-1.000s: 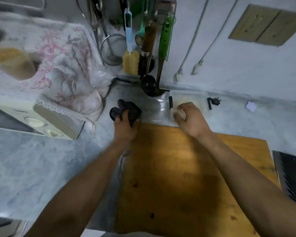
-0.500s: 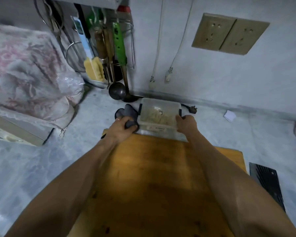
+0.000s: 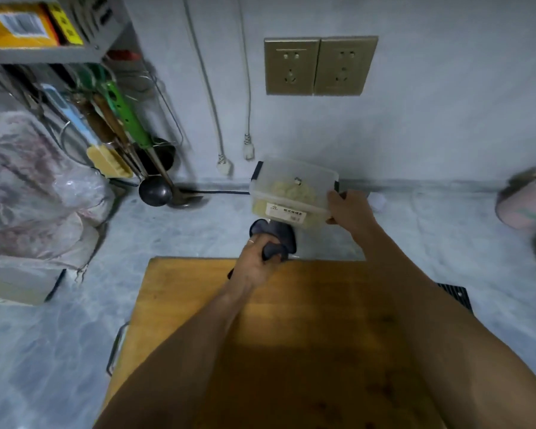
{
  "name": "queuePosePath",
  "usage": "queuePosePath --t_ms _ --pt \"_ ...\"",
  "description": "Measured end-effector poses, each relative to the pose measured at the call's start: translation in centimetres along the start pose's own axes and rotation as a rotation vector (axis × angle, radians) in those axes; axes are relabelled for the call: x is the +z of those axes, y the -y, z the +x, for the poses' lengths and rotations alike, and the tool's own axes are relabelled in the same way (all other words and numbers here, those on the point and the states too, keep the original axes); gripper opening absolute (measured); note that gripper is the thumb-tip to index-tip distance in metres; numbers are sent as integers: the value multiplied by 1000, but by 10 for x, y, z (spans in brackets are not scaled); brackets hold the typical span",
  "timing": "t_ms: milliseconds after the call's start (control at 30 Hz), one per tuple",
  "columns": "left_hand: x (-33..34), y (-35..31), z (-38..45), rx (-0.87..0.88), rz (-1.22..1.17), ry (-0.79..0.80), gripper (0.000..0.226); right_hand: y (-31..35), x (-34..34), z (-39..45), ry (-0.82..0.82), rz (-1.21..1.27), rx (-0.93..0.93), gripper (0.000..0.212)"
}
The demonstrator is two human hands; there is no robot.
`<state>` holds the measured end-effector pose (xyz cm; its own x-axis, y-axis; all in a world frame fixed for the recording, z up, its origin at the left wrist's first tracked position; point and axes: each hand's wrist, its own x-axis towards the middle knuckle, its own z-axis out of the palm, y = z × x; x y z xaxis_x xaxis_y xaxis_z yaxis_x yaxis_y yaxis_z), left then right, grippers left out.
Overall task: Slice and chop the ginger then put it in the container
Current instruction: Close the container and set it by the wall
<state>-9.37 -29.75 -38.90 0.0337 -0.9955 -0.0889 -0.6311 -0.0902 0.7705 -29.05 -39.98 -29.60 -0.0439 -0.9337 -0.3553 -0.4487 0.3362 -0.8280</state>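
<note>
Lifted by the gripping right hand (image 3: pixel 348 209), the container (image 3: pixel 293 191) holds pale ginger pieces (image 3: pixel 291 190); left hand (image 3: pixel 256 263) clutches dark cloth (image 3: pixel 274 238).

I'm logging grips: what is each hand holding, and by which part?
Right hand grips the container by its right end. Left hand grips a dark cloth by its near edge.

A clear plastic container (image 3: pixel 293 191) with dark side clips and a white label on its front was held tilted above the grey counter near the wall. Pale chopped ginger (image 3: pixel 291 190) was seen inside.
</note>
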Motion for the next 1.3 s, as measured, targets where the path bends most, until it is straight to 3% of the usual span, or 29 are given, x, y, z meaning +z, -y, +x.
queuePosePath --t_ms 167,233,400,533,700,867,1033,1133,1200,1300 --pt "-34 33 7 -296 194 -264 16 -24 -22 -4 -11 20 17 31" --pt "-18 12 9 -288 246 -292 13 -29 -28 -4 -12 53 12 33" --pt "56 -45 8 -39 104 -38 22 -24 -41 -3 -5 160 0 28" --pt "30 -39 12 -120 -217 93 23 -20 -33 -2 -11 105 -24 44" --pt "-35 -9 -7 -270 -355 -360 8 3 5 -1 63 -6 -76 39" --pt "-75 3 -7 -484 -718 -587 38 35 62 -1 175 -167 -202 42" --pt "-91 20 3 -703 -646 -643 59 25 103 -3 245 -344 -297 48" --pt "-85 24 2 -776 -425 -481 63 -3 102 -2 288 -583 -334 36" --pt "-77 28 1 -755 -284 -412 55 -26 94 1 253 -828 -342 49" --pt "-70 30 -2 -688 -217 -459 50 -54 79 3 178 -983 -338 69"
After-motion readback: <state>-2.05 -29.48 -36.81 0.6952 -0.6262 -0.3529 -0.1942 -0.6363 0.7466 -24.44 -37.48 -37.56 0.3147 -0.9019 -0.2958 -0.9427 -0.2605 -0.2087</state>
